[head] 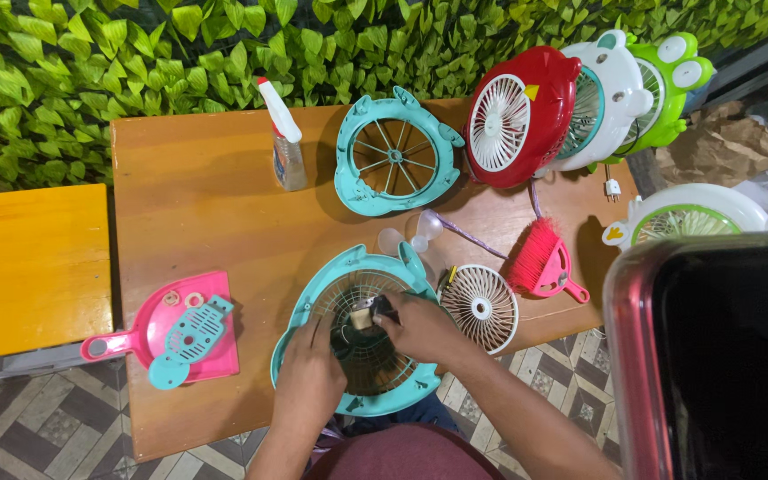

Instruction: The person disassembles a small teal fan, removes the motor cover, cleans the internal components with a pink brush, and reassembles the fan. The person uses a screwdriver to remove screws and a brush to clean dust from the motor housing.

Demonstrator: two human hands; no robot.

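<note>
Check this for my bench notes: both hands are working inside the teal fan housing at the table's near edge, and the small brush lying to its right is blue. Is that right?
Not quite. The head view shows the small brush is pink, not blue. The rest holds: the left hand and right hand are both inside the teal fan housing at the near edge of the table, and the brush lies to its right.

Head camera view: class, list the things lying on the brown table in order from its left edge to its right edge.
Pink dustpan → spray bottle → left hand on the teal fan housing → right hand → white fan grille → pink brush → white bear-shaped fan → green frog-shaped fan.
</note>
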